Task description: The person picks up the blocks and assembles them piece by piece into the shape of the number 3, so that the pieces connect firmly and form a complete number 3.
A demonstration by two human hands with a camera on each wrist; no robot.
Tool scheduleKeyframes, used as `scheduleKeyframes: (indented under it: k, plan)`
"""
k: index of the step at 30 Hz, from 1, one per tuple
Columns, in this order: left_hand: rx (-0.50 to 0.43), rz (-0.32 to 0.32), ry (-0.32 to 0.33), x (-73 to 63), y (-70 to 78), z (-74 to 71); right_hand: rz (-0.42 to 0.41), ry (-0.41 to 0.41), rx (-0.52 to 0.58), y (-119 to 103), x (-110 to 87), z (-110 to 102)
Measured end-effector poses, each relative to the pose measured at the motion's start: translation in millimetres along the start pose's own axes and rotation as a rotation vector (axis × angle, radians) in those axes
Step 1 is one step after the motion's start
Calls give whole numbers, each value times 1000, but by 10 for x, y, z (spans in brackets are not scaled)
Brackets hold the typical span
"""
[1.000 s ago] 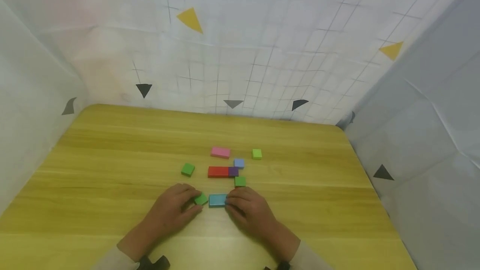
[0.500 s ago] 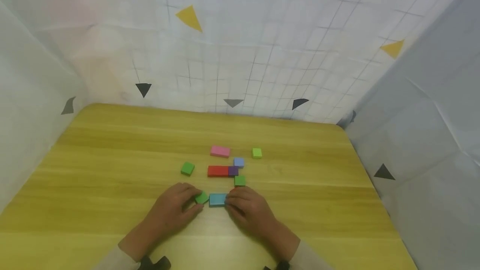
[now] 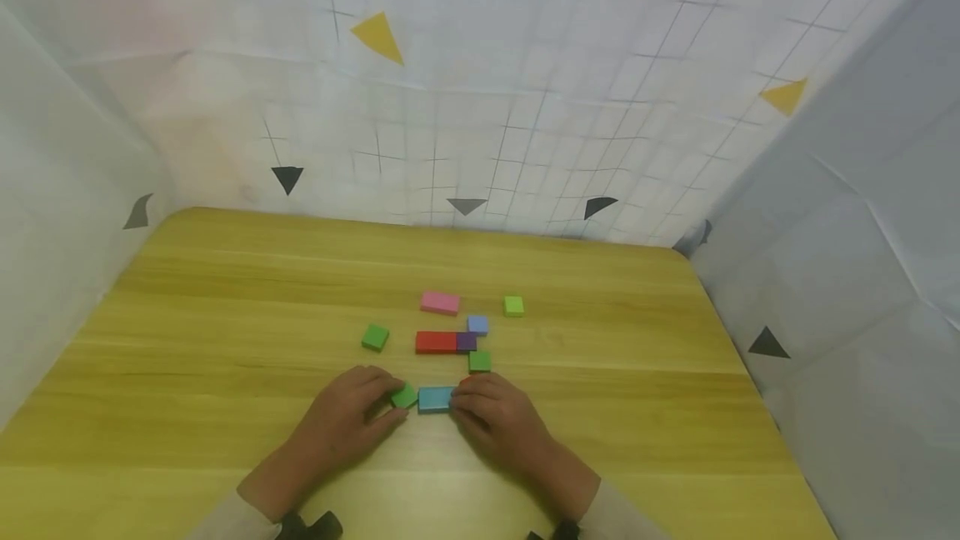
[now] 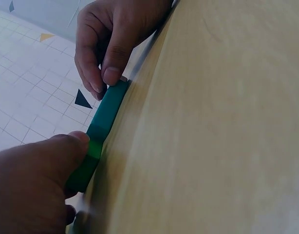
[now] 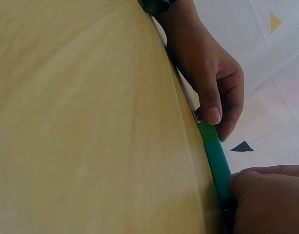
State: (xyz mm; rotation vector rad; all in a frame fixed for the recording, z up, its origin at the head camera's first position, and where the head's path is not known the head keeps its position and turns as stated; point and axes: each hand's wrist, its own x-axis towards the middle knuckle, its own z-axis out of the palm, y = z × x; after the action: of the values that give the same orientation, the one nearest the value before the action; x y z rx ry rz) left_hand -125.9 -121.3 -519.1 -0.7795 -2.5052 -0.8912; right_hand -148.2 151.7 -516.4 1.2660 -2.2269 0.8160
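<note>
The yellow wood-grained worktop is used as the base on which the blocks are laid flat. At its near side both sets of fingers are curled, parted only by about a block's breadth: the right hand is kept on the right end of a flat blue rectangular block, while a small flat green square block is pinched by the left hand.

The blue one can be judged light, stiff and not easily broken, its smooth face perhaps a little slippery; it would best be gripped across its near and far long edges. The green one should handle likewise, but less room for fingertips is offered, so opposite sides are best taken.

The blue piece is placed between the hands, its right end hidden by the right fingers. The green piece is held just left of it, turned at an angle, one corner apparently touching the blue left end.
</note>
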Motion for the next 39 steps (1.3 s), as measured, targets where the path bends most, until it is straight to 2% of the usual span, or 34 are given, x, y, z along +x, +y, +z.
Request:
scheduleKeyframes:
  k: [15,26,35,39]
  plan:
    - [5,-46,-18,1,8,-14,14,-11,10,3,-12,16]
    - [15,-31,-18,15,5,-9,29,-17,11,2,-13,14]
    - [13,-63,-45,10,-1,-16,48,-32,8,-14,-5,-6]
    - [14,-65,-49,5,-9,-8,18,2,8,-26,-1,-11]
